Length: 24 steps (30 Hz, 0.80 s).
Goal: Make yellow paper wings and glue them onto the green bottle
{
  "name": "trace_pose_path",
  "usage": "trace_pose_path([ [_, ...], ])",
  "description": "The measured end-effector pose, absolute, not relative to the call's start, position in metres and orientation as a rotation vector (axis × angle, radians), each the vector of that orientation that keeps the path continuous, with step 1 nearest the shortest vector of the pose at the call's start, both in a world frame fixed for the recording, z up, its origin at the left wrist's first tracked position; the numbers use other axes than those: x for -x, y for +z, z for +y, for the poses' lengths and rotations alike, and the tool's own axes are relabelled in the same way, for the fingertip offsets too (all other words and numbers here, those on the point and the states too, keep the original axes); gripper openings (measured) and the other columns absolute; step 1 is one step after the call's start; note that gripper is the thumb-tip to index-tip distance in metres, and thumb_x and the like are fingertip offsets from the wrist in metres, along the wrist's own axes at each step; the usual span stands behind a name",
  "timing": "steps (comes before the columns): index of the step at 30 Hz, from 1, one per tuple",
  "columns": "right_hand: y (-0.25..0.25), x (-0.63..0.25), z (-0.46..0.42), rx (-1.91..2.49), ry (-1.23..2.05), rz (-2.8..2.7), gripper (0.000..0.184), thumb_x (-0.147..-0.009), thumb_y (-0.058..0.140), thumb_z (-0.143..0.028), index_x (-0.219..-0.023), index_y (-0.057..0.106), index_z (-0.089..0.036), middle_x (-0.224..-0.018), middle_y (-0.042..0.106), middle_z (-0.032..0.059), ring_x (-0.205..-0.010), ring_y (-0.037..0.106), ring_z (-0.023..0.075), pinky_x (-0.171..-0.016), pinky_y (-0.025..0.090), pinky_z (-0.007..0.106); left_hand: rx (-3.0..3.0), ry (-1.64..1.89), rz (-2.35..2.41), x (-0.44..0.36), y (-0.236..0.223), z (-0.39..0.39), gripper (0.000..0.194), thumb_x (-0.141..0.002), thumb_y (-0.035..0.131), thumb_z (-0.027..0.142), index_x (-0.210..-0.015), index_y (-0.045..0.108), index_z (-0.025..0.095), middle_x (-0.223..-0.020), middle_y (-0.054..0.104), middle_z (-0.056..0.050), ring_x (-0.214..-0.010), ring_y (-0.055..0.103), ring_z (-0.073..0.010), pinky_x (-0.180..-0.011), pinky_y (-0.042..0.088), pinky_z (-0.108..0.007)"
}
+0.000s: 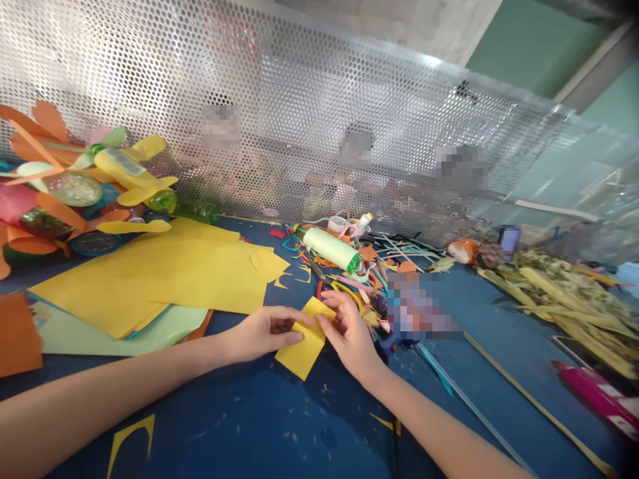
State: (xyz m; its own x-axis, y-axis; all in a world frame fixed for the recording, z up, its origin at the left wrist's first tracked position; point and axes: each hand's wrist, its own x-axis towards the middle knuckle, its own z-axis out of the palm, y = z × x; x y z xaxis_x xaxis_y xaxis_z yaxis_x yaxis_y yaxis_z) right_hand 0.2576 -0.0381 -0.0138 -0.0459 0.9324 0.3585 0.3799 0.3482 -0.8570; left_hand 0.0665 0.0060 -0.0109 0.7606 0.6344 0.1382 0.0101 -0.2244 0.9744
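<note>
Blue, scrap-littered tabletop lies under a small folded yellow paper rectangle, pinched at its upper edge by the left hand and the right hand. Just beyond lie large yellow paper sheets and a pale green wrapped bottle among coloured paper strips.

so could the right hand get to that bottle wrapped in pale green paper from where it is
Probably yes. The right hand is busy pinching the small yellow paper piece with the left hand, but the wrapped bottle lies just beyond it on the blue table, with only loose paper scraps between.
</note>
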Motion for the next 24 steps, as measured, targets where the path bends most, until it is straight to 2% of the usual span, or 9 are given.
trace_pose_path([
  [2,-0.014,-0.258,-0.038,1.207,0.66,-1.63,0.027,-0.085,0.05,-0.028,-0.111,0.043,-0.026,-0.098,0.051,0.0052,-0.088,0.054,0.0176,-0.073,0.047,0.029,-1.749,0.611,0.514,-0.067,-0.013,0.008,0.026,-0.079,0.056,0.028,-0.103,0.063,0.02,-0.092,0.059,-0.004,-0.078,0.053,-0.014,-0.068,0.042,-0.025],
  [7,-0.011,-0.266,-0.032,1.279,0.542,-1.676,0.023,-0.088,0.043,-0.027,-0.111,0.043,-0.025,-0.096,0.053,0.0056,-0.089,0.056,0.0179,-0.076,0.049,0.031,-1.795,0.569,0.534,-0.066,-0.013,0.01,0.031,-0.078,0.056,0.026,-0.108,0.062,0.02,-0.089,0.059,-0.004,-0.068,0.05,-0.0115,-0.06,0.041,-0.023],
  [10,-0.011,-0.28,-0.025,1.446,0.176,-1.864,0.021,-0.086,0.045,-0.023,-0.107,0.048,-0.023,-0.107,0.053,0.0092,-0.102,0.051,0.025,-0.088,0.042,0.043,-1.781,0.565,0.55,-0.066,-0.013,0.01,0.037,-0.078,0.056,0.024,-0.115,0.057,0.02,-0.1,0.059,-0.005,-0.071,0.051,-0.0119,-0.063,0.043,-0.024],
  [12,-0.014,-0.29,-0.02,1.557,-0.074,-1.987,0.026,-0.081,0.05,-0.022,-0.107,0.05,-0.02,-0.106,0.055,0.0114,-0.107,0.047,0.0312,-0.09,0.038,0.051,-1.757,0.564,0.568,-0.067,-0.015,0.01,0.042,-0.078,0.056,0.023,-0.12,0.053,0.021,-0.108,0.058,-0.006,-0.076,0.052,-0.013,-0.067,0.044,-0.026],
  [15,-0.019,-0.299,-0.014,1.68,-0.231,-2.034,0.028,-0.08,0.051,-0.024,-0.107,0.051,-0.017,-0.101,0.055,0.0134,-0.101,0.05,0.0318,-0.085,0.041,0.05,-1.769,0.552,0.583,-0.067,-0.016,0.01,0.044,-0.078,0.056,0.024,-0.121,0.051,0.021,-0.115,0.056,-0.007,-0.081,0.054,-0.0143,-0.071,0.045,-0.027],
  [19,-0.02,-0.304,-0.01,1.78,-0.16,-1.991,0.031,-0.078,0.053,-0.022,-0.108,0.05,-0.015,-0.093,0.057,0.0136,-0.09,0.056,0.0301,-0.072,0.047,0.044,-1.789,0.548,0.584,-0.067,-0.014,0.009,0.044,-0.078,0.056,0.024,-0.122,0.051,0.022,-0.121,0.053,-0.007,-0.082,0.055,-0.0146,-0.071,0.046,-0.028],
  [24,-0.02,-0.309,-0.008,1.774,0.071,-1.914,0.029,-0.076,0.053,-0.02,-0.105,0.05,-0.019,-0.08,0.057,0.007,-0.074,0.059,0.0244,-0.064,0.048,0.04,-1.764,0.57,0.58,-0.068,-0.013,0.009,0.045,-0.077,0.056,0.022,-0.122,0.05,0.022,-0.123,0.052,-0.008,-0.086,0.055,-0.0153,-0.074,0.046,-0.029],
])
